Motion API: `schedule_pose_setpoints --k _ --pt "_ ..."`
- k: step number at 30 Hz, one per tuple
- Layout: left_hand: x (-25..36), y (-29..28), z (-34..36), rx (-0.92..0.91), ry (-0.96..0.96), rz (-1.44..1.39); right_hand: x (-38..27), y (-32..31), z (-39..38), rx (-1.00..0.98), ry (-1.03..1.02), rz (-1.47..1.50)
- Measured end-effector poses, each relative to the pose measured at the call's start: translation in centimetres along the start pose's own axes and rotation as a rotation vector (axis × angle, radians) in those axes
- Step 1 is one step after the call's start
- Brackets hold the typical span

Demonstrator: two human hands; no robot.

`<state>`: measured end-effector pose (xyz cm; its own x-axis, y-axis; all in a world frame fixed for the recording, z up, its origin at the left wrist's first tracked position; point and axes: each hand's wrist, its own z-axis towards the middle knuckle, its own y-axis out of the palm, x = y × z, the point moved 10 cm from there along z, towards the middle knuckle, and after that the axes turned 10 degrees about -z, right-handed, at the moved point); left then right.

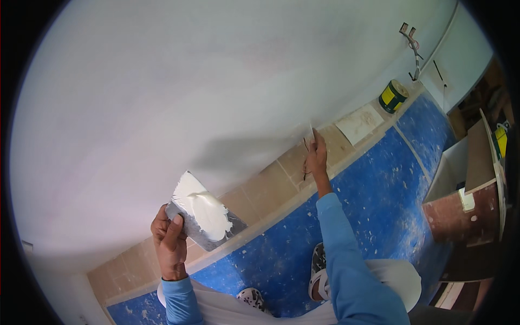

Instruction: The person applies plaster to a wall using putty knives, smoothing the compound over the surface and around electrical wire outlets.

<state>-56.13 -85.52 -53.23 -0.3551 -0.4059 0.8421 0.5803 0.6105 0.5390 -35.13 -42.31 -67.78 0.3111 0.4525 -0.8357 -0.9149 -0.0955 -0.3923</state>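
A flat metal plate (pixel 203 216) heaped with white filler (pixel 201 208) is held at about seven o'clock in the view by the left hand (pixel 169 238), whose fingers are clamped on its lower left edge, thumb on top. The plate is judged stiff and fairly light, but its wet load looks soft and heavy enough to slide, so the plate is best kept tilted little and gripped at the bare rim, clear of the paste. Toward two o'clock of it, the right hand (pixel 317 157) is pressed against the white wall (pixel 179 92) just above the tan tiles (pixel 271 187); its fingers are closed on a thin blade (pixel 311 130), of which little can be seen. Below, a blue spattered floor (pixel 390 189) is seen, with a yellow-labelled tin (pixel 392 96) at one o'clock.
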Motion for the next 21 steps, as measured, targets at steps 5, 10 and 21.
schedule_pose_setpoints --k 5,10,21 --pt "0.4 -0.5 -0.3 0.024 0.043 -0.025 -0.1 0.9 1.5 -0.033 0.077 0.126" --pt "2.2 -0.7 -0.3 0.013 0.133 -0.013 0.4 2.8 -0.7 0.034 -0.048 0.032" --pt "4.0 -2.6 -0.5 0.092 0.204 -0.027 -1.0 11.1 -10.4 0.002 -0.047 0.116"
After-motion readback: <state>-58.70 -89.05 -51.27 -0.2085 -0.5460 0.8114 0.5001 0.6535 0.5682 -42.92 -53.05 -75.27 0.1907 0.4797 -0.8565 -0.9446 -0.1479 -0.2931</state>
